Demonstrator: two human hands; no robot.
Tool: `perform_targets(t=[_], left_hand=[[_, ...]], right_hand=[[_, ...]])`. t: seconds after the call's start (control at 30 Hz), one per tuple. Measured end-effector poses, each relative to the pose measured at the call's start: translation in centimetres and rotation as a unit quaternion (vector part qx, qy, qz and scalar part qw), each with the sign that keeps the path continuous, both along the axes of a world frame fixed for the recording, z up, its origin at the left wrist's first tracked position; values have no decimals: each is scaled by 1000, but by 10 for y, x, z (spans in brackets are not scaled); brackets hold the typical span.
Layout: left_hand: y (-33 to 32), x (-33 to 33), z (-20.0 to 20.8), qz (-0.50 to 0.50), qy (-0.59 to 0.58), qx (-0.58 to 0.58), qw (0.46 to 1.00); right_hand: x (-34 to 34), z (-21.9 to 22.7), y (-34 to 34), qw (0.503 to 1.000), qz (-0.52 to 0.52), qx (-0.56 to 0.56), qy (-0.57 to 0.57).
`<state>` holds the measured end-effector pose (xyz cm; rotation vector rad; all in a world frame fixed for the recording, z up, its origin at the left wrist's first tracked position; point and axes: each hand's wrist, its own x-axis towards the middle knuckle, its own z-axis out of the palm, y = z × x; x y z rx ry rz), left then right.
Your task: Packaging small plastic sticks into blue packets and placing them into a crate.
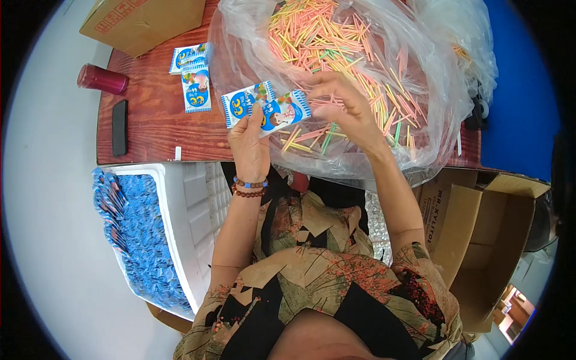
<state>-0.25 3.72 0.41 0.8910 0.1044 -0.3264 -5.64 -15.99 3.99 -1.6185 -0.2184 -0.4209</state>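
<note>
My left hand (250,141) pinches small blue-and-white printed packets (282,115) between thumb and fingers; at least two overlap like a fan. Just beyond their right end is my right hand (351,111), its fingers bent and apart, with nothing visible between them. Beneath and behind that hand, a big clear plastic bag (240,42) lies spread on the table, full of thin pink, yellow and green sticks (318,36). More packets (195,87) lie in a small overlapping group on the wood, left of the bag.
The reddish wooden table (150,135) also bears a cardboard box (144,24), a dark red cup on its side (103,79) and a black oblong object (120,128). Below left, a white foam box (180,222) holds many blue packets. An open cardboard box (495,240) stands below right.
</note>
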Motion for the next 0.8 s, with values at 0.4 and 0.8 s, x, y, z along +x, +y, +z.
perform_targets(t=[0.4,0.8], left_hand=[[-7,-6,6,-30,8,51,998],[6,2,-15,-39,32,9,999]], right_hand=[[-4,-2,-1,974,84,-208,-33],[31,-2,-50,843,-198,-451,215]])
